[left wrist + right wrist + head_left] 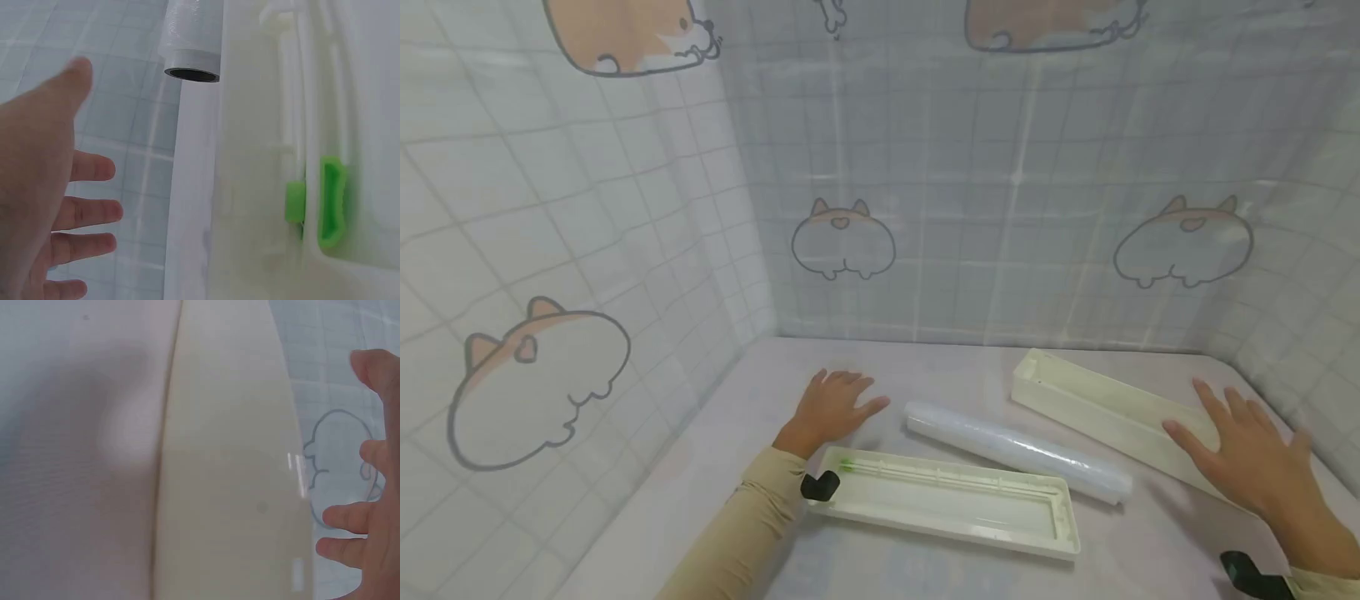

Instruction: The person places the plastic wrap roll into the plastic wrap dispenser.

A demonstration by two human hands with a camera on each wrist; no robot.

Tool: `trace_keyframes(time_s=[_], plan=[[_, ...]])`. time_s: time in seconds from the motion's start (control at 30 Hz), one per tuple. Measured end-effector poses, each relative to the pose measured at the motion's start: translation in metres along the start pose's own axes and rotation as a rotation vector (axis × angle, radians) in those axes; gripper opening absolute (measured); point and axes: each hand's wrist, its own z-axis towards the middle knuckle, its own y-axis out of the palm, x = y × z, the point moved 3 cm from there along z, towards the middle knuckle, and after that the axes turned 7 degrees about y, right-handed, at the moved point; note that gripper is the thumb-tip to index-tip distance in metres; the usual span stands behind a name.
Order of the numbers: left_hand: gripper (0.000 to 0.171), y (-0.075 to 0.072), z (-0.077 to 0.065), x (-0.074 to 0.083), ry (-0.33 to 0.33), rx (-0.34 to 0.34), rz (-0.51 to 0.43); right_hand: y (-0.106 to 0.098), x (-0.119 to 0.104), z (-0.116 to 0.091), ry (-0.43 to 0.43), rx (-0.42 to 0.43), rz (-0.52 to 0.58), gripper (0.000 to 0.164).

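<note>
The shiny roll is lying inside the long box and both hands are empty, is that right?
Not quite. The roll lies outside the long box, on the table between it and the shallow tray, as the head view shows. The left hand and right hand are indeed empty.

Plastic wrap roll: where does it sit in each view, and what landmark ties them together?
Head: the roll lies right of centre in the lower half, slanting between the tray and the box.
Left wrist: at the top edge, left of centre, its hollow end showing.
Right wrist: not in it.
Shared landmark: the grid-patterned wall, in all three.
</note>
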Motion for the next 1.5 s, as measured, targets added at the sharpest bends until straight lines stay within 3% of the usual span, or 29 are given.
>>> trace_keyframes(time_s=[0.2,0.4,0.6,0.8,1.07,1.5], plan=[[0.049,0.000,0.007,0.009,0.092,0.073,0.010,0.002,0.006,-0.006,0.077,0.054,-0.018,0.093],[0.040,0.004,0.014,0.018,0.158,0.094,-0.007,0.005,0.013,-0.008,0.107,0.111,0.009,0.077],[0.042,0.012,0.012,0.028,0.132,0.039,-0.130,0.010,0.020,-0.010,0.108,0.095,0.027,0.072],[0.043,0.012,0.012,0.038,0.099,0.041,-0.248,0.013,0.022,-0.012,0.080,0.111,0.091,0.066],[0.042,0.009,0.022,0.056,0.112,0.047,-0.375,0.015,0.027,-0.014,0.128,0.180,0.152,0.062],[0.039,0.012,0.042,0.076,0.126,0.062,-0.423,0.019,0.033,-0.013,0.255,0.156,0.231,0.066]])
